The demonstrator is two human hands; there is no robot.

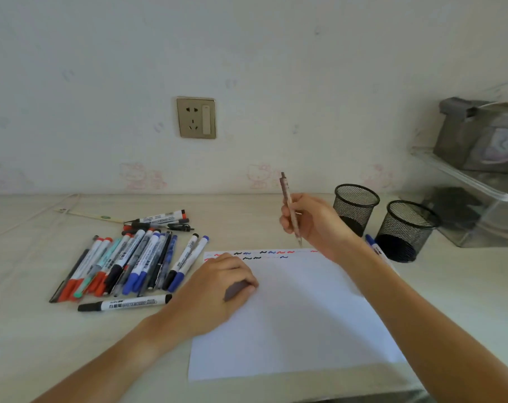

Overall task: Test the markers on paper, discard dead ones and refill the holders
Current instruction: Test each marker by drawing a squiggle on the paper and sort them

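My right hand (313, 225) grips a thin brownish pen (290, 209) between thumb and fingers, its clip end pointing up toward the wall and its tip hanging just above the far edge of the paper (290, 315), not touching it. My left hand (215, 289) rests on the paper's far left corner with its fingers curled under; something dark shows beneath the fingertips, but I cannot tell whether it is a thing I hold or only shadow.

The paper lies on the worktop (28, 330) near its front edge, in front of me. Along the paper's far edge run two rows of short squiggles (271, 253) in black, blue and red.

On the worktop's left half, beside my left hand, lies a fanned heap of markers (130, 263) with red, blue, black and teal caps, touching one another. A single black-capped whiteboard marker (124, 304) lies crosswise at the near side of the heap, and a few more markers (159, 221) lie behind it toward the wall.

Toward the back right of the worktop stand two black mesh holders (356, 207) (404, 231), upright and side by side; I see no markers sticking out of them. A blue-capped marker (373, 245) lies on the worktop between the paper's right edge and the nearer holder.
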